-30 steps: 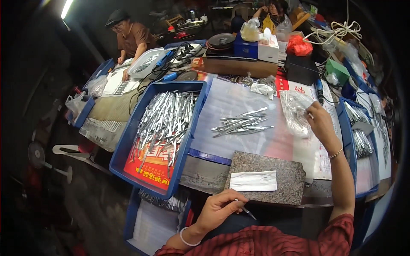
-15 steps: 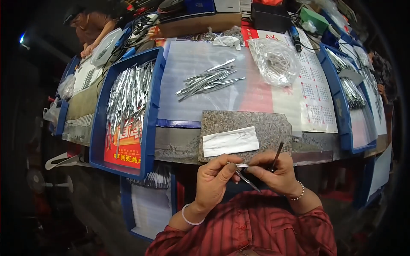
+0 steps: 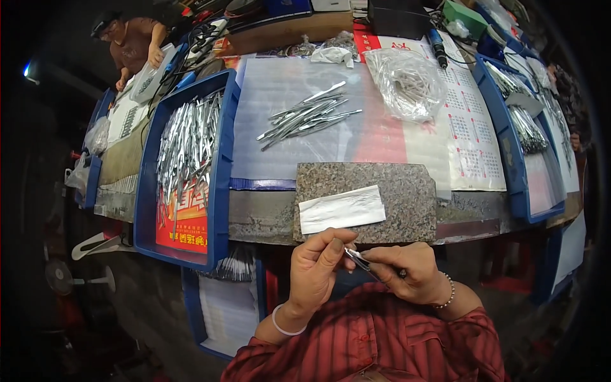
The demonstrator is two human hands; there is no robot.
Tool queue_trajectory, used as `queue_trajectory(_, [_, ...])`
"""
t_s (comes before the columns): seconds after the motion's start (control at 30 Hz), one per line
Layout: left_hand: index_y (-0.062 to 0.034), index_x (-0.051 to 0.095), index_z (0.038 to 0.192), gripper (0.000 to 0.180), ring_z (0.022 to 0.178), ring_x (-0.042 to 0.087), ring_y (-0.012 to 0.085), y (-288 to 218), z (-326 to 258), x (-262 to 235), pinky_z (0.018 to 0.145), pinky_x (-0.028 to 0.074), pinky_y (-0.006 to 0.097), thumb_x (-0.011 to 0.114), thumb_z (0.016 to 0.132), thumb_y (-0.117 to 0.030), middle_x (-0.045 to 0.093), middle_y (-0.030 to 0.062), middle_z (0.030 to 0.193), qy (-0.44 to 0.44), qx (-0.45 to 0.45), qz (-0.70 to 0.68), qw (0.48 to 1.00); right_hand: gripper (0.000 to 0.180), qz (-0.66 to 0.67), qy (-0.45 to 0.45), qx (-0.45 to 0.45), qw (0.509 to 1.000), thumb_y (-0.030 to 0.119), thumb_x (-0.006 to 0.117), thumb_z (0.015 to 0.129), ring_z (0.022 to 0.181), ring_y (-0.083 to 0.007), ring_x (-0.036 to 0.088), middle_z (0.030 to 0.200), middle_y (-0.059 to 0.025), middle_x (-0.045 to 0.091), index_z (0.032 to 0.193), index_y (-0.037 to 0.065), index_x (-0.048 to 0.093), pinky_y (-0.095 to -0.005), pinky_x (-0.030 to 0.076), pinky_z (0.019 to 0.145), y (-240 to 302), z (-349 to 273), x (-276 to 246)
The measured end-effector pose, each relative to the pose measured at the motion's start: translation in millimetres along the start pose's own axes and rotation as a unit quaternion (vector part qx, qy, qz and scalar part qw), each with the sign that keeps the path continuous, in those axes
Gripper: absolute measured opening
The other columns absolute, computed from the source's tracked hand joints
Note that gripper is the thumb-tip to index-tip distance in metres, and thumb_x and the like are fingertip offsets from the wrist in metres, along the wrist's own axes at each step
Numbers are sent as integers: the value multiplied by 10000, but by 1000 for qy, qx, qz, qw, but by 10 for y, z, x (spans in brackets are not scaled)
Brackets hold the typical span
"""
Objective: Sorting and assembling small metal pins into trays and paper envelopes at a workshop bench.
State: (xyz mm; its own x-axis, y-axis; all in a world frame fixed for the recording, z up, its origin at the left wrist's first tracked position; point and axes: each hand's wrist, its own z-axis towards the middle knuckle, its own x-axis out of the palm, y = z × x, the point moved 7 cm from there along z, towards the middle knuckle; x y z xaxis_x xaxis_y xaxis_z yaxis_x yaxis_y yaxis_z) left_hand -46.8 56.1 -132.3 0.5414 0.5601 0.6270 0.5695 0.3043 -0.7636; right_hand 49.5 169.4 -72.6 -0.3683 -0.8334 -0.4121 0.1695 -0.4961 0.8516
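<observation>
Both hands meet close to the chest, below the near edge of the bench. Left hand (image 3: 316,267) is pinched shut, thumb and fingers on the tip end of a slim metal tool (image 3: 358,259). Right hand (image 3: 407,270) is curled closed around the same tool's other end; a dark stub sticks out of that fist. The tool sits between the two hands, tilted, clear of the bench top.

Far left of the hands: blue tray (image 3: 223,191) full of loose metal pieces, its near corner overhanging the bench edge. Lower blue bin (image 3: 192,305) sits under it, left of the left forearm. Open floor beyond that, dark.

Straight ahead, just above the hands: granite slab (image 3: 407,191) flush with the bench's front edge, a white paper strip (image 3: 342,209) lying on it, tilted. Gap between knuckles and slab edge is small; hands are near it but not touching.

Further out past the slab: small pile of metal tools (image 3: 309,116) on a clear plastic sheet, with bare sheet all around it. To the right of that, a clear bag (image 3: 407,83) holding thin pieces.

Right of the hands: calendar sheet (image 3: 471,140), flat and mostly bare, then another blue tray (image 3: 512,165) at the bench's right end. Space below the right wrist is unobstructed.

Another person (image 3: 130,44) works at the far left end, well apart.
</observation>
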Motion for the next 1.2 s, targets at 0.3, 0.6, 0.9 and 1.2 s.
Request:
queue_trajectory(0.3, [34,643,1111,264,729,573,65,-52,15,-23,678,466,197,563,996,-190,625,39,893,16,22,58,998,255,-54,-8,-69,996,19,698,819,531,-231,619,685,-70,630,1069,13,652,-339,481,475,49,1,146])
queue_trajectory(0.6, [22,658,1062,213,716,583,63,-77,-28,-100,666,472,192,585,983,-162,627,29,852,-25,24,121,992,339,-62,-19,-81,995,41,737,721,464,-199,534,578,-36,482,1049,2,661,-319,428,425,8,-80,257])
queue_trajectory(0.9, [25,698,934,146,764,649,186,-344,63,71,702,514,272,677,801,80,672,94,847,172,104,445,873,274,-136,100,-122,978,55,740,721,499,-186,568,630,-32,543,984,26,669,-314,445,421,93,3,98])
queue_trajectory(1.2, [-49,666,908,201,800,629,233,-563,215,-106,774,392,346,740,731,12,634,57,819,8,342,617,709,252,-153,54,109,981,56,687,815,683,-330,658,825,-141,669,1059,43,625,-387,516,579,-406,267,-135])
